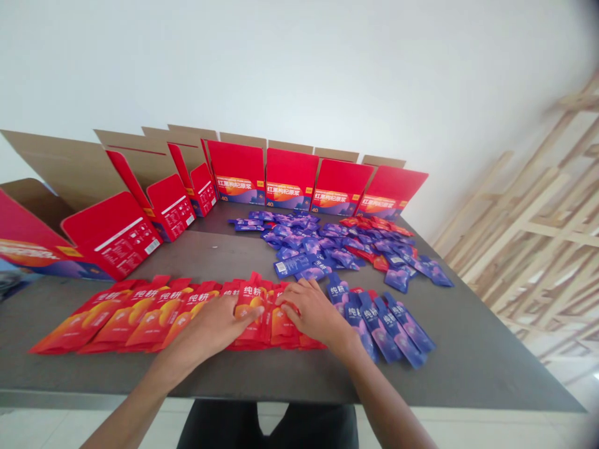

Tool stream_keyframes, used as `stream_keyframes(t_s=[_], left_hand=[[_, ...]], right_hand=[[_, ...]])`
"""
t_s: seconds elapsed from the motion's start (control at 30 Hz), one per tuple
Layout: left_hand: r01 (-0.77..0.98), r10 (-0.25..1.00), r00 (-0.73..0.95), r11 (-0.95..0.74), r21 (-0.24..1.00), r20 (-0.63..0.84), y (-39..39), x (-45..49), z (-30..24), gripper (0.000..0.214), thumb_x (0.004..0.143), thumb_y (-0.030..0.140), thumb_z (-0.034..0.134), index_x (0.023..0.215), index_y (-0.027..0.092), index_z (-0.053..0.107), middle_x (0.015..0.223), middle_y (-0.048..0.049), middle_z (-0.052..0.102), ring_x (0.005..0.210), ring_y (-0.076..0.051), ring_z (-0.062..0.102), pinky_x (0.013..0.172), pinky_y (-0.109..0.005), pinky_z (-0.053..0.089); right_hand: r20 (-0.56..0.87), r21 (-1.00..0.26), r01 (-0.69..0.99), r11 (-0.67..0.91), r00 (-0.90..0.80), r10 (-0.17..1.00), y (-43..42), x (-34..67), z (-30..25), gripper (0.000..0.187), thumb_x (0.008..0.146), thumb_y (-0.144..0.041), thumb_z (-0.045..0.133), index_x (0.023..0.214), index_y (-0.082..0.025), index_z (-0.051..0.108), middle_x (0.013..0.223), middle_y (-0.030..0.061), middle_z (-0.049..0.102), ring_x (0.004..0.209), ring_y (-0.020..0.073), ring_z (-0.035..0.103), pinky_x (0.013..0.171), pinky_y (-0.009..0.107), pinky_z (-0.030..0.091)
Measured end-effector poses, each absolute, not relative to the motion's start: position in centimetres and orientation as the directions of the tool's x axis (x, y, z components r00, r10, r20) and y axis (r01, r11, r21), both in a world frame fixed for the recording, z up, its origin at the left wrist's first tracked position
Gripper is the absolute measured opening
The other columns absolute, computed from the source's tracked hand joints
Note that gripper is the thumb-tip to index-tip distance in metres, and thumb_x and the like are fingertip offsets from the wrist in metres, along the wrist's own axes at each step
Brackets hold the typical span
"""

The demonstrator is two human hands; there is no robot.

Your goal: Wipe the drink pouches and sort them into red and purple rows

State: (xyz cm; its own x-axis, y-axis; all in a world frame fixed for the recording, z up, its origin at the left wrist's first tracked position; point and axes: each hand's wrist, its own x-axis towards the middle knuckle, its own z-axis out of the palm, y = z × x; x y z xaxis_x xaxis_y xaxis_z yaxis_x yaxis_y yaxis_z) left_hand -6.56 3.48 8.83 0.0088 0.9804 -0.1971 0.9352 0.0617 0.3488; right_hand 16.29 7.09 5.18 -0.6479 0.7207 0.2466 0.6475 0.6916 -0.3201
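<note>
Red pouches (159,312) with orange print lie in an overlapping row along the near part of the table. My left hand (224,321) is closed at the middle of that row, its thumb across the front of an upper red pouch (249,302); its other fingers are mostly hidden. Just to the right, my right hand (309,308) has its fingers curled over the red pouches (283,333) beside it. Right of that wrist, several blue-purple pouches (390,327) lie fanned out, partly overlapping the row's right end.
A loose heap of blue-purple pouches (309,240) covers the table's middle right, with some red pouches (377,224) among them. Open red cartons (290,178) line the back, and more cartons (124,234) stand at the left. Wooden frames (538,231) are beyond the table's right edge.
</note>
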Motion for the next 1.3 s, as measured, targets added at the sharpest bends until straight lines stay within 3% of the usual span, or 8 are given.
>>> stream_keyframes(t_s=[0.23,0.57,0.83,1.13,1.3], left_hand=[[0.981,0.961,-0.028,0.079,0.178,-0.275,3.1,-5.8,9.8,0.065,0.094,0.07,0.035,0.086,0.017,0.071,0.099,-0.0241,0.077,0.098,-0.042,0.074,0.08,-0.045,0.051],[0.998,0.957,-0.046,0.055,0.024,-0.287,2.1,-4.7,10.7,0.068,0.101,0.065,0.03,0.1,0.014,0.075,0.104,-0.0247,0.079,0.109,-0.043,0.074,0.092,-0.051,0.053],[0.996,0.967,-0.025,0.046,0.078,-0.254,1.7,-5.5,10.8,0.059,0.1,0.063,0.035,0.099,0.018,0.072,0.098,-0.019,0.079,0.1,-0.042,0.075,0.085,-0.053,0.054],[0.992,0.973,-0.07,0.091,0.086,-0.219,0.7,-5.9,11.5,0.066,0.102,0.062,0.025,0.117,0.019,0.073,0.106,-0.0183,0.08,0.106,-0.041,0.074,0.087,-0.05,0.054],[0.982,0.985,-0.026,0.057,0.182,-0.168,-0.4,-6.1,11.1,0.064,0.104,0.06,0.023,0.123,0.02,0.07,0.098,-0.0152,0.079,0.1,-0.038,0.075,0.085,-0.048,0.052]], right_hand=[[0.24,-0.354,0.634,0.687,-0.649,0.722,6.9,16.3,5.0,0.02,0.105,-0.02,0.057,0.117,-0.022,0.072,0.12,0.0066,0.07,0.112,0.0221,0.063,0.106,0.041,0.045],[0.254,-0.339,0.615,0.712,-0.669,0.699,7.0,16.3,4.8,0.022,0.106,-0.019,0.055,0.118,-0.022,0.073,0.119,0.007,0.07,0.111,0.0228,0.062,0.103,0.041,0.045],[0.246,-0.338,0.609,0.717,-0.678,0.692,7.0,16.3,5.1,0.023,0.107,-0.019,0.053,0.118,-0.022,0.072,0.119,0.0071,0.069,0.114,0.0228,0.061,0.105,0.041,0.044],[0.303,-0.3,0.627,0.719,-0.652,0.695,6.9,16.3,5.1,0.021,0.108,-0.022,0.052,0.114,-0.02,0.072,0.117,0.0073,0.07,0.109,0.0242,0.061,0.101,0.041,0.045],[0.365,-0.335,0.642,0.69,-0.587,0.723,7.3,17.9,6.3,0.021,0.107,-0.02,0.052,0.112,-0.021,0.073,0.114,0.0076,0.072,0.109,0.0242,0.063,0.1,0.042,0.045]])
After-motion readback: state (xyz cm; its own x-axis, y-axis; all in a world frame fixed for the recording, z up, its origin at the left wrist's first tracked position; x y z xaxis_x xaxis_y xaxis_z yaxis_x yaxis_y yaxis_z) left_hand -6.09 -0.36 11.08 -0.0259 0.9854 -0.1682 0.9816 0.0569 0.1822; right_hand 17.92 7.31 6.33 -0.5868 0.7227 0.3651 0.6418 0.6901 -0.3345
